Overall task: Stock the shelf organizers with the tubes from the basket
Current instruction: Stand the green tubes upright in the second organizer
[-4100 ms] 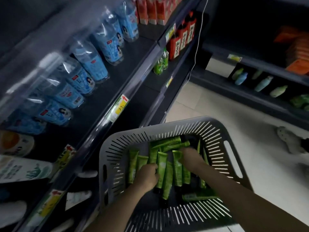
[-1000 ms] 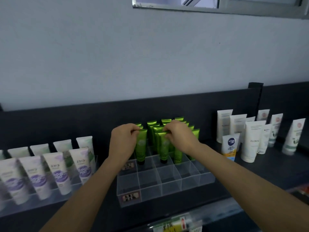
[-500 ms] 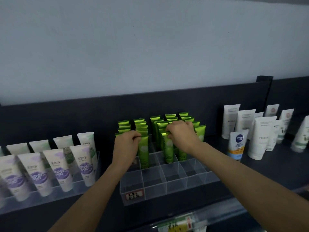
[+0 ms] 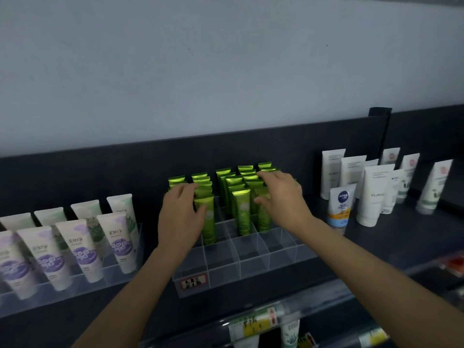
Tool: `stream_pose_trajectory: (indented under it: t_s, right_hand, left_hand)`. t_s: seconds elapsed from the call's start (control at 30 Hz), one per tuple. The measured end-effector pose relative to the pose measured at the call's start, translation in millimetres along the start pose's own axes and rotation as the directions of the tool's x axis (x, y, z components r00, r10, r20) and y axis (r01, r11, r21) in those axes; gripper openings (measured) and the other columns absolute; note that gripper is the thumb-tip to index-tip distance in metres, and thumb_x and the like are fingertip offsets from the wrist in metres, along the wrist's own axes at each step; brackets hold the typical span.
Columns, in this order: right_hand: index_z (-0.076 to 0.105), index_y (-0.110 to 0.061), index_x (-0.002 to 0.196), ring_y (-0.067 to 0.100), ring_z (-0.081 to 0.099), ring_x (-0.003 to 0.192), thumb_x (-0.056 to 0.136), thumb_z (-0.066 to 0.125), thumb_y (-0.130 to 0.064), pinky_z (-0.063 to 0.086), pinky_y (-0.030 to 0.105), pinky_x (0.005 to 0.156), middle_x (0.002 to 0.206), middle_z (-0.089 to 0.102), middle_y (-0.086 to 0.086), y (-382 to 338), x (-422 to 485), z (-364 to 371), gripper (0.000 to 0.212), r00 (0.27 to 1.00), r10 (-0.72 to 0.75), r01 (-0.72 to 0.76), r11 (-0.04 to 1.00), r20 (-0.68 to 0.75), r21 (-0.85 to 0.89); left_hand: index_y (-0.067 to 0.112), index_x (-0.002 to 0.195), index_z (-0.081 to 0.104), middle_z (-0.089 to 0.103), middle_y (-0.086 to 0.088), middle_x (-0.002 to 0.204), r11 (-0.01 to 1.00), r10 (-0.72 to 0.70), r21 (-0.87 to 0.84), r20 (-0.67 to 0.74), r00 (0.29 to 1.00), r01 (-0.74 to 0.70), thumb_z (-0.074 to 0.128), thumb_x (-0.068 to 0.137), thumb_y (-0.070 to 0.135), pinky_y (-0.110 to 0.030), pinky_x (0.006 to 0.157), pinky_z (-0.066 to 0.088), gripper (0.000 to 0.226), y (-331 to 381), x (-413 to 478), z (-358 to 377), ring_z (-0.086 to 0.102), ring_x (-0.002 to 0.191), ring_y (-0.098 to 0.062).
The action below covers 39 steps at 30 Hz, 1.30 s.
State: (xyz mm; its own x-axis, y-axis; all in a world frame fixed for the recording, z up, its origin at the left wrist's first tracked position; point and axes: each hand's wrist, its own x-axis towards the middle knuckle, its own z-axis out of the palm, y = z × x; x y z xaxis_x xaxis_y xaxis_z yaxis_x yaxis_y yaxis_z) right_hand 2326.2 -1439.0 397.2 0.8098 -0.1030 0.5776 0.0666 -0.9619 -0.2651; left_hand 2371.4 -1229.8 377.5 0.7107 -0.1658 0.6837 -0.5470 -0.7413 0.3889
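A clear divided organizer point(image 4: 253, 262) stands on the dark shelf, its back compartments filled with several upright green tubes point(image 4: 227, 180). My left hand point(image 4: 179, 218) hovers at the left columns with relaxed fingers, its thumb beside a front green tube point(image 4: 210, 228). My right hand point(image 4: 285, 200) is spread over the right columns, fingertips touching tube tops, next to another front green tube point(image 4: 242, 213). Neither hand holds anything. The front rows of compartments hold nothing. The basket is out of view.
A second clear organizer point(image 4: 75, 287) with white and purple tubes stands to the left. White tubes point(image 4: 371, 194) and a small blue-and-white tube point(image 4: 340, 209) stand loose to the right. A grey wall rises behind the shelf. A lower shelf edge with price labels point(image 4: 258, 322) runs below.
Both hands pinched green tubes in the organizer half a second ago; now their fingers have opened and the tubes stand alone. Earlier still, the hands were picking tubes from the basket.
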Motion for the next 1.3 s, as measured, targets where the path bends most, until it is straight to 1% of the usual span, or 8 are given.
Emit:
stream_pose_trajectory:
  t_s: [0.2, 0.37, 0.53, 0.7, 0.83, 1.03, 1.17, 1.3]
  right_hand:
    - [0.051, -0.01, 0.13, 0.029, 0.05, 0.113, 0.081, 0.072, -0.019, 0.045, 0.039, 0.095, 0.12, 0.055, 0.012, 32.4, -69.4, -11.7, 0.054, 0.987, 0.145, -0.13, 0.975, -0.074, 0.181]
    - [0.054, -0.008, 0.127, 0.026, 0.052, 0.111, 0.083, 0.07, -0.017, 0.043, 0.03, 0.093, 0.122, 0.055, 0.012, 67.7, -143.3, -23.5, 0.047, 0.963, 0.27, -0.268, 0.948, 0.011, 0.173]
    - [0.066, -0.007, 0.109, 0.015, 0.058, 0.083, 0.084, 0.069, -0.013, 0.045, 0.022, 0.079, 0.103, 0.062, 0.007, 125.8, -240.4, -31.3, 0.027, 0.897, 0.439, -0.442, 0.891, 0.045, 0.109]
    - [0.07, -0.004, 0.102, 0.028, 0.066, 0.084, 0.08, 0.069, -0.006, 0.045, 0.025, 0.076, 0.096, 0.067, 0.012, 177.4, -331.1, -26.6, 0.022, 0.746, 0.654, -0.66, 0.751, 0.125, 0.014]
    - [0.069, -0.002, 0.101, 0.033, 0.063, 0.093, 0.082, 0.067, -0.007, 0.047, 0.033, 0.081, 0.101, 0.068, 0.017, 207.0, -397.2, -7.2, 0.02, 0.601, 0.77, -0.781, 0.623, 0.213, -0.05]
    - [0.059, -0.006, 0.066, 0.032, 0.061, 0.076, 0.081, 0.053, -0.015, 0.038, 0.032, 0.061, 0.074, 0.063, 0.014, 237.5, -489.8, 17.0, 0.018, 0.334, 0.835, -0.868, 0.453, 0.436, -0.203]
    - [0.064, -0.009, 0.085, 0.031, 0.062, 0.095, 0.085, 0.054, -0.013, 0.038, 0.03, 0.069, 0.094, 0.067, 0.014, 243.3, -518.6, 25.6, 0.011, 0.184, 0.847, -0.874, 0.372, 0.498, -0.311]
    - [0.064, -0.008, 0.109, 0.028, 0.058, 0.112, 0.09, 0.05, -0.016, 0.043, 0.028, 0.087, 0.116, 0.065, 0.013, 248.0, -527.2, 49.6, 0.025, 0.08, 0.814, -0.857, 0.351, 0.575, -0.378]
  left_hand:
    - [0.011, 0.118, 0.061, 0.06, -0.006, 0.114, 0.972, 0.227, -0.083, 0.062, 0.972, -0.221, 0.074, 0.079, 0.019, -0.029, 0.083, 0.046, 0.042, 49.2, -48.4, 14.2, 0.056, 0.108, -0.023]
    - [0.015, 0.112, 0.062, 0.062, -0.002, 0.108, 0.907, 0.419, -0.165, 0.241, 0.875, -0.389, 0.074, 0.079, 0.027, -0.029, 0.077, 0.051, 0.037, 91.6, -96.8, 56.2, 0.058, 0.098, -0.018]
    - [0.013, 0.104, 0.067, 0.066, -0.003, 0.099, 0.84, 0.538, -0.313, 0.361, 0.762, -0.444, 0.07, 0.077, 0.03, -0.029, 0.071, 0.056, 0.033, 131.2, -148.0, 96.1, 0.065, 0.088, -0.021]
    - [0.016, 0.103, 0.067, 0.066, 0.0, 0.096, 0.811, 0.585, -0.393, 0.519, 0.623, -0.434, 0.063, 0.078, 0.037, -0.028, 0.068, 0.055, 0.033, 162.8, -199.9, 144.8, 0.065, 0.085, -0.019]
    - [0.018, 0.119, 0.059, 0.059, 0.001, 0.115, 0.837, 0.543, -0.406, 0.703, 0.459, -0.367, 0.059, 0.088, 0.038, -0.032, 0.084, 0.048, 0.037, 184.7, -243.7, 181.9, 0.057, 0.106, -0.019]
    - [0.015, 0.112, 0.061, 0.059, 0.001, 0.114, 0.901, 0.395, -0.337, 0.898, 0.195, -0.272, 0.058, 0.089, 0.032, -0.03, 0.085, 0.048, 0.03, 191.6, -304.1, 238.0, 0.055, 0.105, -0.016]
    - [0.009, 0.1, 0.066, 0.065, -0.005, 0.103, 0.927, 0.311, -0.273, 0.943, 0.118, -0.257, 0.057, 0.09, 0.028, -0.034, 0.078, 0.052, 0.023, 183.4, -339.9, 267.8, 0.061, 0.092, -0.02]
    - [0.009, 0.082, 0.064, 0.065, -0.008, 0.082, 0.961, 0.194, -0.173, 0.978, 0.079, -0.213, 0.056, 0.09, 0.027, -0.029, 0.06, 0.044, 0.021, 168.5, -369.9, 297.3, 0.063, 0.077, -0.023]
